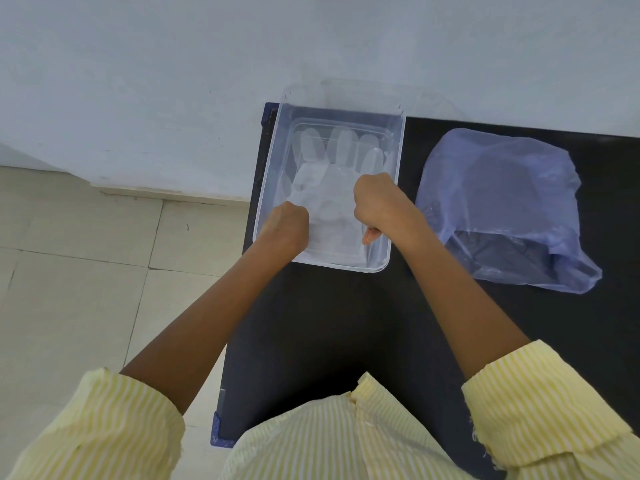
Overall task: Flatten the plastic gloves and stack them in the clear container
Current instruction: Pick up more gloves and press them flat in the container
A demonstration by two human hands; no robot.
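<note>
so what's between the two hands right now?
In the head view, the palm of a flattened clear glove, lying inside the clear container, spans the gap between left hand and right hand.

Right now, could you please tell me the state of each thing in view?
clear container: open, upright, holds gloves.
plastic gloves: flat, stacked inside.
left hand: curled at the cuff, grip hidden.
right hand: curled at the cuff, grip hidden.
plastic bag: crumpled, beside the container.

Container (273, 168) is noted as glossy clear plastic, gloves (322, 181) as thin cloudy film, right-hand bag (502, 174) as crinkled bluish film, table (329, 323) as smooth matt black.
</note>
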